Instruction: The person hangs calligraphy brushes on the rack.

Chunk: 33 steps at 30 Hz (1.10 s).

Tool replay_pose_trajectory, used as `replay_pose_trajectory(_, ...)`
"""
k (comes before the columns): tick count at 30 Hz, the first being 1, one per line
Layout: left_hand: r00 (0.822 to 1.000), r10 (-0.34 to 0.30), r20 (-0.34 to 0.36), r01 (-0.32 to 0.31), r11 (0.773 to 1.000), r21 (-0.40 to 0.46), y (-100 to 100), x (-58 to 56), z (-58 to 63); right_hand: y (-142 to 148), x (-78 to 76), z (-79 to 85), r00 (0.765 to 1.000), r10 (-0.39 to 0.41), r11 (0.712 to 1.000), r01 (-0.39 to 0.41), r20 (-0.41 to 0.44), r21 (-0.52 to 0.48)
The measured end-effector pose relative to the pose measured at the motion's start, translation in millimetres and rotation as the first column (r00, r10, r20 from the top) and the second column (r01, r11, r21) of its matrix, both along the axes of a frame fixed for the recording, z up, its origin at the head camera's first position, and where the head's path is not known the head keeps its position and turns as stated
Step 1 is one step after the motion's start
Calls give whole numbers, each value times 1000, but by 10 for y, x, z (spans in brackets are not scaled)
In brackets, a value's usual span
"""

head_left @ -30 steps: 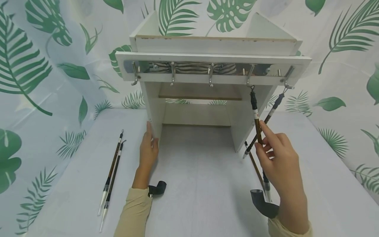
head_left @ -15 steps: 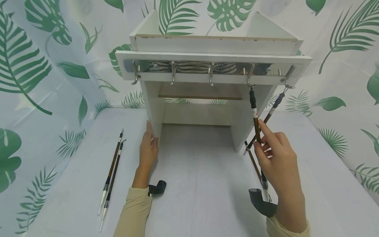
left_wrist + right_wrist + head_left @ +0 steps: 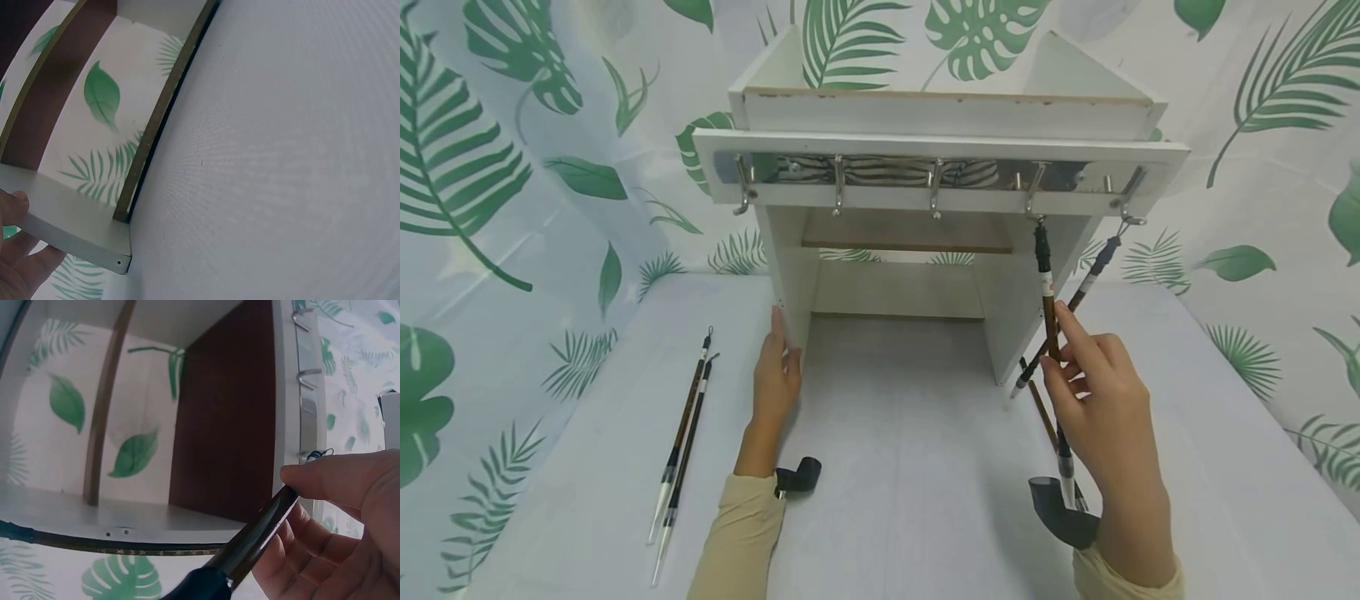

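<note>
My right hand [image 3: 1101, 400] pinches a calligraphy brush [image 3: 1047, 287] between thumb and fingers, its white tip pointing down. This brush's cord loop is at the fourth hook [image 3: 1035, 190] of the rail. Another calligraphy brush [image 3: 1099, 260] hangs slanted from the fifth hook [image 3: 1129, 192], crossing behind the held one. With thumb inside and fingers outside, my left hand [image 3: 775, 383] grips the left side panel [image 3: 75, 219] of a white cabinet. In the right wrist view, the held brush's dark shaft [image 3: 262, 531] runs diagonally below the thumb.
Two more brushes [image 3: 688, 408] lie side by side on the table's left. One brush [image 3: 1042, 410] lies on the table at right, partly behind my hand. A mirrored hook rail [image 3: 887, 173] spans the cabinet front. Black elbow-shaped pieces [image 3: 1063, 517] sit at both wrists.
My right hand has shifted slightly left, and the held brush's lower end has swung left with it. The slanted brush's tip sways a little. My left hand stays on the panel.
</note>
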<state>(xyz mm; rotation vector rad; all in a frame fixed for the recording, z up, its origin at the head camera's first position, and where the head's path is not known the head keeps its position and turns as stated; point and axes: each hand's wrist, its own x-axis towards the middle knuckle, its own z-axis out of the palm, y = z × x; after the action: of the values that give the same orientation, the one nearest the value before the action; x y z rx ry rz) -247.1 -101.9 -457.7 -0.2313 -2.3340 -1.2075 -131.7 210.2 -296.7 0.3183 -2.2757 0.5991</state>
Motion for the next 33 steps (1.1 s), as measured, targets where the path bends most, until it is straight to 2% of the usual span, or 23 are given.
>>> replay_pose_trajectory(3, 1000, -1, 3, 1, 1000, 2, -4, -2, -3, -6, -2, -2, 1000, 5, 1000, -5, -2, -6)
replay_pose_trajectory(10, 998, 22, 63, -21, 1000, -13, 2, -10, 8, -14, -7, -9, 999, -18, 1000, 17, 26, 23)
replay_pose_trajectory(15, 997, 19, 70, -19, 1000, -10, 2, -6, 17, -17, -13, -12, 999, -18, 1000, 17, 29, 16)
replay_pose_trajectory(23, 996, 24, 83, -22, 1000, -15, 4, 0, 19, -17, -8, -15, 1000, 6, 1000, -6, 1, 20)
replay_pose_trajectory(33, 997, 19, 75, -18, 1000, -13, 1, 7, 23, -14, 7, -13, 995, 79, 997, -79, -66, 12)
